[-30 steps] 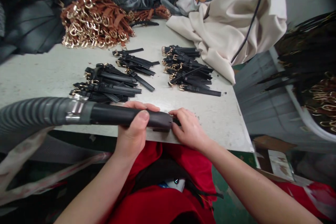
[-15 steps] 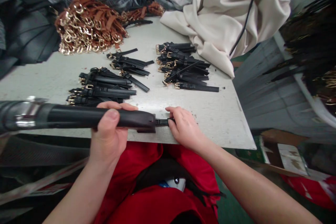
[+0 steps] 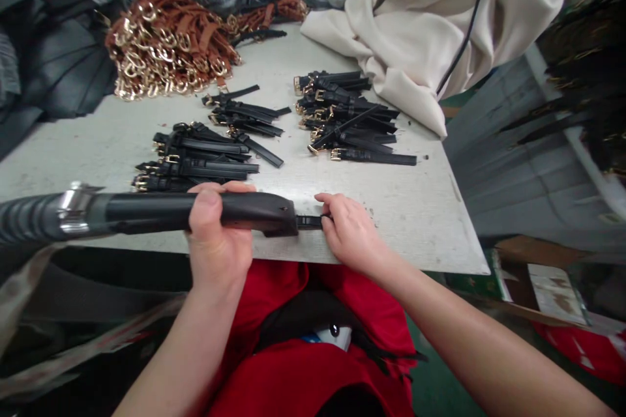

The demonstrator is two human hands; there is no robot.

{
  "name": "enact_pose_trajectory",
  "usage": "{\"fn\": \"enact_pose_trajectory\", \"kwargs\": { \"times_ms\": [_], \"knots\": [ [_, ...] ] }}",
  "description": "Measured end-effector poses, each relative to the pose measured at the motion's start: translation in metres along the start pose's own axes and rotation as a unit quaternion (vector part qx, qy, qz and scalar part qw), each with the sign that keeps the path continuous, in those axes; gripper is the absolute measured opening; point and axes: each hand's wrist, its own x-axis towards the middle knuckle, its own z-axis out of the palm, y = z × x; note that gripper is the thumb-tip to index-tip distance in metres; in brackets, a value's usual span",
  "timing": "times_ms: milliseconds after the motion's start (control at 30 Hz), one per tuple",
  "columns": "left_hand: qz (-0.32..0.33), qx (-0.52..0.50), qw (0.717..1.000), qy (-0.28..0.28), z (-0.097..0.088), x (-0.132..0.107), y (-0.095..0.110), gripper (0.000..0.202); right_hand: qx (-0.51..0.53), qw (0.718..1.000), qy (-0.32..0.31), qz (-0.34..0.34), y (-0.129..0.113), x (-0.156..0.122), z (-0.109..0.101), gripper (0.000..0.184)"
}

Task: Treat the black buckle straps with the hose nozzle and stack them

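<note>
My left hand (image 3: 220, 234) is wrapped round a black tube-shaped nozzle (image 3: 151, 212), which joins a ribbed hose (image 3: 29, 218) through a metal clamp (image 3: 73, 208). The nozzle's flat end lies low over the front of the table. Between that end and my right hand (image 3: 349, 228) runs a short black strap (image 3: 309, 222). My right fingers pinch one end of the strap, and its other end is hidden at the nozzle. Just beyond my left hand lie black buckle straps (image 3: 205, 169) with gold buckles. Another pile of black buckle straps (image 3: 347, 114) lies farther right.
Brown straps with gold rings (image 3: 166, 45) are heaped at the back left. Cream fabric (image 3: 405, 32) with a black cord (image 3: 469, 19) across it covers the back right. The table's right edge (image 3: 464, 208) borders a grey bin (image 3: 518, 143); an open carton (image 3: 513, 273) sits below.
The nozzle, both hands and the strap sit slightly farther right in view. The table and piles have also shifted a little, as the view itself moved. Both grips stay the same.
</note>
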Motion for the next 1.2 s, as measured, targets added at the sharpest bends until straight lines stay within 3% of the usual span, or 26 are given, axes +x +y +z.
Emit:
{"fn": "enact_pose_trajectory", "kwargs": {
  "times_ms": [167,333,433,533,667,900,1067,1200],
  "knots": [
    [-0.024,0.000,0.998,-0.052,0.018,-0.003,-0.012,0.026,0.004,1.000,0.013,0.011,0.000,-0.001,0.000,0.039],
    [-0.006,-0.033,0.999,0.015,0.011,0.002,-0.004,0.029,-0.003,1.000,0.016,0.017,0.000,-0.001,0.003,0.038],
    [0.003,-0.014,0.999,-0.031,0.017,-0.004,-0.011,0.025,0.007,1.000,0.021,0.016,0.003,-0.001,0.002,0.039],
    [-0.031,-0.010,0.998,-0.050,0.022,-0.005,-0.021,0.027,0.018,1.000,0.016,0.004,0.006,-0.003,-0.002,0.040],
    [-0.063,-0.038,0.997,-0.023,0.011,0.003,-0.018,0.029,-0.015,1.000,-0.020,-0.015,0.008,-0.010,-0.009,0.039],
    [-0.050,-0.025,0.998,-0.023,-0.009,-0.003,-0.002,0.017,-0.024,1.000,-0.012,0.000,0.010,-0.016,-0.012,0.014],
    [-0.047,-0.044,0.996,-0.057,0.007,-0.021,-0.016,0.019,-0.010,1.000,-0.017,-0.010,0.016,-0.014,-0.016,0.018],
    [-0.068,-0.022,0.994,-0.078,0.013,-0.020,-0.024,0.025,-0.010,1.000,-0.021,-0.017,0.021,-0.018,-0.022,0.024]
  ]
}}
